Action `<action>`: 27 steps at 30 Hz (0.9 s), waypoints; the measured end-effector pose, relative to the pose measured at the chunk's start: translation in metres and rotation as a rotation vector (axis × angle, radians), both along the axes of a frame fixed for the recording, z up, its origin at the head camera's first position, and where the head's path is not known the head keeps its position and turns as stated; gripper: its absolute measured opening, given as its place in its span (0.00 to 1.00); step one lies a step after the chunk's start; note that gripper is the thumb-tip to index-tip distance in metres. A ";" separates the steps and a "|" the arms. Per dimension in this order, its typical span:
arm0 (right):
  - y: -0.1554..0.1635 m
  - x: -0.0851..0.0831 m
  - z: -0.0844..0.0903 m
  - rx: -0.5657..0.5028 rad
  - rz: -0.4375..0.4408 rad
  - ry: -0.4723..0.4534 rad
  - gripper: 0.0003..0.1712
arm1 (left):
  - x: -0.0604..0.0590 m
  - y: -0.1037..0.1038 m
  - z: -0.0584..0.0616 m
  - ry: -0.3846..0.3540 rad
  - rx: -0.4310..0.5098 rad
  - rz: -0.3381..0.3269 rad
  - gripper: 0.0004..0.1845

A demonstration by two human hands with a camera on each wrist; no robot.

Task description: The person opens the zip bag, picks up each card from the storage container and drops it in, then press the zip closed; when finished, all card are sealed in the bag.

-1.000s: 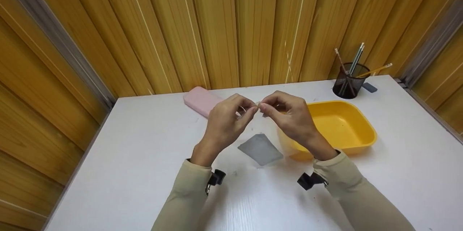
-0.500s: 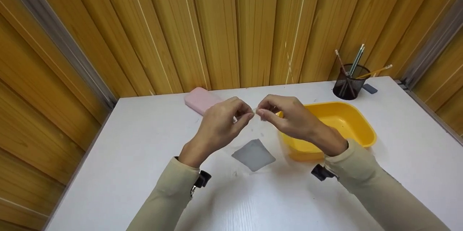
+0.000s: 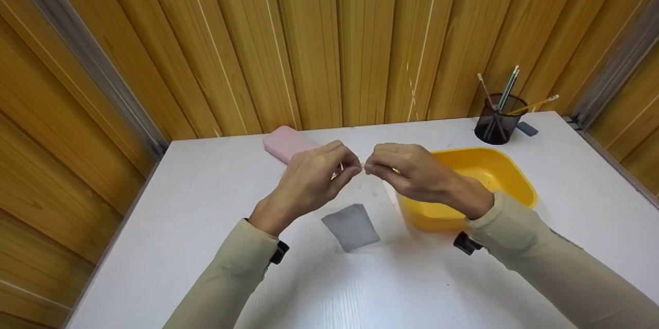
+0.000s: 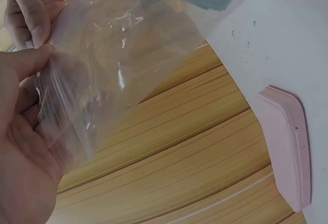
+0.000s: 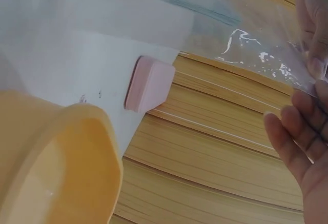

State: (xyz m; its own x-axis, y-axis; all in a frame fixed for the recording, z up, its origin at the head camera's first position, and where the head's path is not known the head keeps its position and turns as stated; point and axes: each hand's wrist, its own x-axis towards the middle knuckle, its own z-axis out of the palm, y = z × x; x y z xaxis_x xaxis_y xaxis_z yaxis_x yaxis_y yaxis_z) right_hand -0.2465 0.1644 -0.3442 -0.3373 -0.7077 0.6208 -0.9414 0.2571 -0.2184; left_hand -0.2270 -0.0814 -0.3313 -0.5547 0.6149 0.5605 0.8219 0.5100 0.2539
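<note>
Both hands hold a clear plastic bag [image 4: 118, 55] up over the white table [image 3: 206, 205], fingertips nearly meeting. My left hand [image 3: 352, 168] pinches the bag's top edge between thumb and fingers. My right hand [image 3: 373, 167] pinches the same edge right beside it. The bag [image 5: 256, 34] hangs down from the fingers and is almost invisible in the head view. A flat grey piece [image 3: 351, 226] shows below the hands, apparently in the bag's lower part.
A yellow tray [image 3: 509, 179] sits just right of the hands. A pink case [image 3: 285, 146] lies behind the left hand near the wooden wall. A black mesh pencil cup [image 3: 497, 118] and a small blue-grey block [image 3: 527, 128] stand at the back right.
Both hands have sunk a little and the elbows have spread apart. The grey piece has swung left and toward me. The pinch on the bag's edge is kept.
</note>
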 end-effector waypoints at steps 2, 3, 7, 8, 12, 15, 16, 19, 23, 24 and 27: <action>0.001 0.000 -0.003 -0.013 0.001 0.039 0.06 | 0.001 -0.001 -0.001 0.012 -0.010 -0.002 0.03; 0.001 -0.001 -0.004 -0.020 0.000 0.059 0.06 | 0.001 -0.002 -0.001 0.014 -0.013 -0.001 0.03; 0.004 -0.002 -0.008 -0.052 -0.007 0.129 0.08 | 0.001 -0.007 -0.001 0.006 -0.028 0.023 0.03; 0.005 -0.002 -0.008 -0.060 -0.009 0.143 0.09 | 0.001 -0.009 -0.002 -0.002 -0.034 0.031 0.03; 0.011 -0.004 -0.012 -0.074 -0.014 0.163 0.10 | 0.001 -0.014 -0.002 -0.025 -0.072 0.050 0.02; 0.014 -0.004 -0.013 -0.085 -0.010 0.162 0.11 | 0.001 -0.017 -0.002 -0.009 -0.085 0.042 0.02; 0.015 -0.004 -0.014 -0.092 -0.008 0.162 0.12 | 0.001 -0.018 -0.002 0.002 -0.086 0.037 0.03; 0.017 -0.004 -0.015 -0.114 -0.001 0.156 0.13 | 0.002 -0.022 -0.002 0.031 -0.085 0.030 0.03; 0.020 -0.003 -0.017 -0.128 -0.004 0.143 0.13 | 0.004 -0.027 -0.004 0.050 -0.095 0.036 0.03; 0.021 -0.003 -0.017 -0.131 -0.006 0.145 0.13 | 0.004 -0.028 -0.004 0.051 -0.097 0.039 0.03; 0.023 -0.003 -0.019 -0.138 -0.014 0.143 0.12 | 0.005 -0.032 -0.007 0.051 -0.100 0.049 0.04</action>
